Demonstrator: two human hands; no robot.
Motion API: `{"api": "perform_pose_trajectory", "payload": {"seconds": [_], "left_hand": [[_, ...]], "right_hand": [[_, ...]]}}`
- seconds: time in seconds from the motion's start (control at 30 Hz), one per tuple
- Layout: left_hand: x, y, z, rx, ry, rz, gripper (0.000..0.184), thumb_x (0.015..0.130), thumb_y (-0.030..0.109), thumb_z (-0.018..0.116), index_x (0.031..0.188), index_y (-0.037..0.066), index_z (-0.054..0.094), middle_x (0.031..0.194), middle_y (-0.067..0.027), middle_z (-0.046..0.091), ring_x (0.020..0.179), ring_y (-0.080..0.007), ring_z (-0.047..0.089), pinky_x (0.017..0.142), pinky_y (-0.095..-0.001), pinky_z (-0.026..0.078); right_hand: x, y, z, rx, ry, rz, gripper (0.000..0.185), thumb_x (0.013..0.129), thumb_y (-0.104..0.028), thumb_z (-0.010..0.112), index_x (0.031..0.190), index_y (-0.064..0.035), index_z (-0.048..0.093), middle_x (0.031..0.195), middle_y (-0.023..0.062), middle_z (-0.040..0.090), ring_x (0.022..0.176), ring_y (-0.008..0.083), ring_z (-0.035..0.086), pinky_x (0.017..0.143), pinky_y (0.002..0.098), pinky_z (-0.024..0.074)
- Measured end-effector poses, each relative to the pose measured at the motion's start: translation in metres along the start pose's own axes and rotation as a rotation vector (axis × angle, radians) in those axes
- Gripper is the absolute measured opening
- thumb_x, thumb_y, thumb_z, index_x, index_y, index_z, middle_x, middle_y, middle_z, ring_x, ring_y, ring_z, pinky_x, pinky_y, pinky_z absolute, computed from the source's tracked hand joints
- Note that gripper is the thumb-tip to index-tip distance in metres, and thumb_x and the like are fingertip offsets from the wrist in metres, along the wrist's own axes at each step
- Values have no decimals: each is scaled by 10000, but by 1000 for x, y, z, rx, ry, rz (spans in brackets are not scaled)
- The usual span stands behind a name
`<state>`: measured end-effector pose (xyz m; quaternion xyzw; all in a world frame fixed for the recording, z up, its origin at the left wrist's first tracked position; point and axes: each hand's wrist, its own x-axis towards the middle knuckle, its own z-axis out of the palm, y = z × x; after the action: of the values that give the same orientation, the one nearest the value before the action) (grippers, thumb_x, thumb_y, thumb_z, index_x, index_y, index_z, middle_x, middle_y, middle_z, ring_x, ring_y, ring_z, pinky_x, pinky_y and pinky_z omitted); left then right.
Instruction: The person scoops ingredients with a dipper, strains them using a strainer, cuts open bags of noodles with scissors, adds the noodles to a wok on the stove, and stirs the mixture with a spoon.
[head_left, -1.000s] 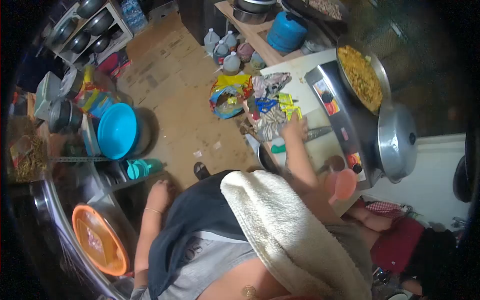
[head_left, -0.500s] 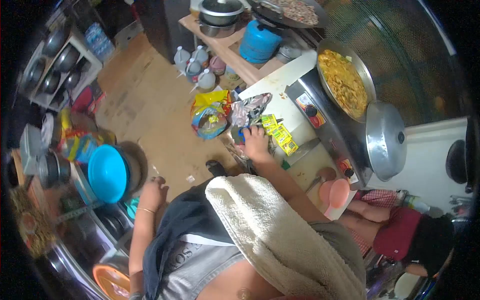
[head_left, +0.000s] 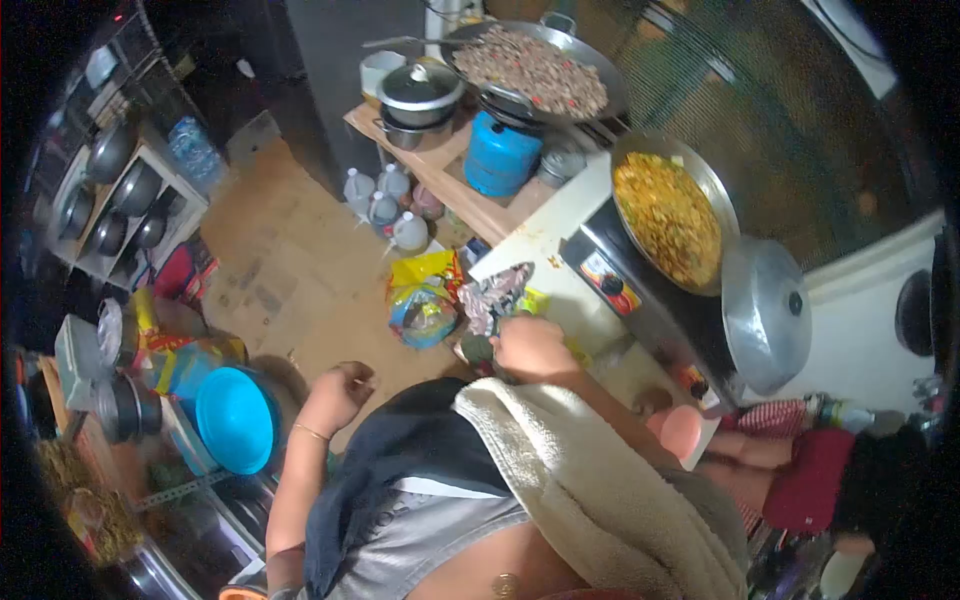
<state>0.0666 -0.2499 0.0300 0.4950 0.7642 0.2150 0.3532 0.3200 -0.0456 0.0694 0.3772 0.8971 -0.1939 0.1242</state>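
My right hand [head_left: 532, 347] is over the near end of the counter, with its fingers curled and partly hidden. It covers most of the yellow packets [head_left: 533, 300], which show at its far side. Just past the fingers lies a crumpled patterned cloth [head_left: 493, 297]. A dark green item [head_left: 477, 349] shows at the left of this hand; I cannot make out what it is or what the fingers hold. My left hand [head_left: 342, 394] hangs in the air over the floor, fingers loosely bent and apart, with nothing visible in it.
A pan of yellow food [head_left: 665, 220] sits on the stove [head_left: 640, 305], beside a metal lid [head_left: 765, 318]. A wok of chopped food [head_left: 535, 70] stands behind a blue gas tank [head_left: 500, 155]. A plastic bag [head_left: 422, 312] and blue basin [head_left: 235, 420] are lower left. Another person [head_left: 815, 480] is at right.
The view has tilted up, showing more of the wok. My right hand has moved right, from beside the yellow packets to over them. My left hand has risen slightly away from my body.
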Motion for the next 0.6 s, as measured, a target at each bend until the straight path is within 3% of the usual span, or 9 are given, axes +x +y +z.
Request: {"api": "perform_pose_trajectory", "payload": {"seconds": [0.07,0.2,0.3,0.37,0.4,0.47,0.5,0.6], "left_hand": [[8,9,0,-246,-74,53,252,900,170,648,1075,-11,639,973,-114,679,863,-236,663,783,-344,524],[10,59,-22,-863,-79,15,272,962,167,573,1181,6,593,991,-45,658,897,-153,630,795,-314,517],[0,72,-43,-1511,142,109,311,966,155,563,1243,18,537,1061,-61,636,948,-151,617,838,-315,515],[-20,72,-64,-1562,315,160,300,953,155,576,1219,21,537,1098,-74,619,981,-158,616,862,-318,523],[-35,64,-71,-1534,414,155,304,946,161,587,1212,20,539,1110,-78,619,991,-163,621,863,-320,527],[-72,49,-85,-1483,562,126,326,932,160,605,1219,25,527,1124,-82,612,1003,-171,625,867,-324,533],[-90,46,-89,-1462,596,108,346,925,152,613,1233,30,514,1127,-82,607,1005,-173,624,869,-326,533],[-142,29,-96,-1596,692,198,435,896,154,667,1269,55,465,1121,-72,593,997,-163,618,853,-317,534]], "right_hand": [[-2,-23,-32,19,156,-51,241,872,-249,608,892,-11,633,884,198,633,794,393,636,688,479,511],[30,-84,-59,244,540,-503,198,847,-172,646,914,5,588,1055,208,583,949,380,600,780,460,496],[54,-140,-55,336,690,-883,242,826,-165,677,958,3,564,1165,201,534,1062,388,549,880,464,461],[59,-186,-45,459,717,-1157,275,830,-192,685,983,0,560,1177,200,529,1082,393,540,906,469,450],[64,-204,-36,481,749,-1268,409,795,-329,713,987,5,576,1180,206,522,1082,391,535,945,485,424],[74,-239,-24,495,709,-1466,501,816,-482,662,987,-18,584,1171,208,527,1065,395,535,924,534,414],[77,-254,-23,463,692,-1566,474,840,-487,635,990,-39,593,1168,204,530,1064,385,538,923,543,410],[66,-313,-18,657,519,-1830,246,862,-305,642,947,-77,608,1112,171,546,1051,373,536,941,562,388]]}}
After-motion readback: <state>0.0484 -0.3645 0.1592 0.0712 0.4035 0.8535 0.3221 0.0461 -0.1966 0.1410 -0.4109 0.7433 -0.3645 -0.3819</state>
